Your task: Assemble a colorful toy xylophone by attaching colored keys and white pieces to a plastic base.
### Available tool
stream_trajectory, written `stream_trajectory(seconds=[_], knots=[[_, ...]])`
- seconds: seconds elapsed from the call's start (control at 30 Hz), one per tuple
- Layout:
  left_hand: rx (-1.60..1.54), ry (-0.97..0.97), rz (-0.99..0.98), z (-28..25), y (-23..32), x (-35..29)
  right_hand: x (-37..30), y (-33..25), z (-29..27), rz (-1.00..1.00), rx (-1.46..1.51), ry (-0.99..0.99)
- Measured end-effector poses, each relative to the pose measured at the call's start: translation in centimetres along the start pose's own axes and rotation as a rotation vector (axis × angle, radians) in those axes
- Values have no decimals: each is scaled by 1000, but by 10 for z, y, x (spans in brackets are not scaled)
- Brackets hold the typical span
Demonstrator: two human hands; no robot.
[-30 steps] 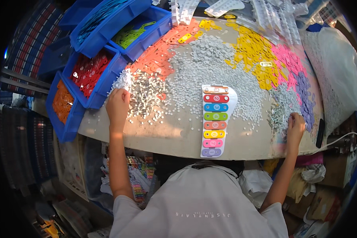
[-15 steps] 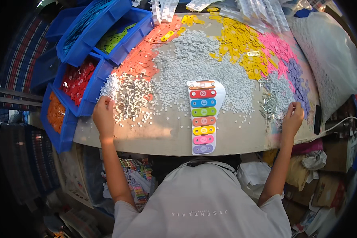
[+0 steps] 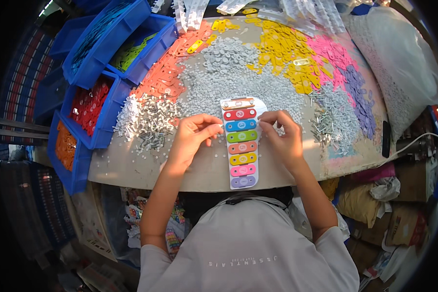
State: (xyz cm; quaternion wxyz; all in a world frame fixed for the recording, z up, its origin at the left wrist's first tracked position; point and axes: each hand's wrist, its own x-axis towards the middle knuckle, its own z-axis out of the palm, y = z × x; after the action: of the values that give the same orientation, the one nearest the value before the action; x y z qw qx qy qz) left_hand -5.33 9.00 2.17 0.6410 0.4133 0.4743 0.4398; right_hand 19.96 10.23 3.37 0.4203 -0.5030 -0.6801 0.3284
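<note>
A white holder [image 3: 262, 105] lies near the table's front edge, carrying a column of colored, numbered strips. The orange-brown and red strips at its far end have white caps at both ends; lower strips show dark holes. My left hand [image 3: 192, 140] is at the left end of the blue strip [image 3: 241, 125], thumb and forefinger pinched around something tiny and whitish. From the other side, my right hand [image 3: 283, 137] reaches the same strip's right end, fingertips pinched together. Whatever sits in the right fingertips is too small to make out.
Heaped small grey-white caps [image 3: 214, 87] cover the table's middle. Metal pins lie in a left pile [image 3: 153, 114] and a right pile [image 3: 333, 114]. Yellow [image 3: 282, 44], pink [image 3: 333, 51], purple [image 3: 357, 97] and coral strips [image 3: 163, 75] surround them. Blue bins [image 3: 102, 129] stand left, a plastic bag [image 3: 392, 63] right.
Both hands have moved inward, the left from the left pin pile and the right from the right pin pile, to the two ends of the blue strip.
</note>
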Motion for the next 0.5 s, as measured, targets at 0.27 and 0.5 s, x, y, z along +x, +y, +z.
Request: stream_trajectory(seconds=[0.27,0.5], knots=[[-17,-44,-35,9,-21,15,0,11,14,-118,-110,-17],[127,51,-68,16,-26,22,7,12,11,-195,-314,-13]])
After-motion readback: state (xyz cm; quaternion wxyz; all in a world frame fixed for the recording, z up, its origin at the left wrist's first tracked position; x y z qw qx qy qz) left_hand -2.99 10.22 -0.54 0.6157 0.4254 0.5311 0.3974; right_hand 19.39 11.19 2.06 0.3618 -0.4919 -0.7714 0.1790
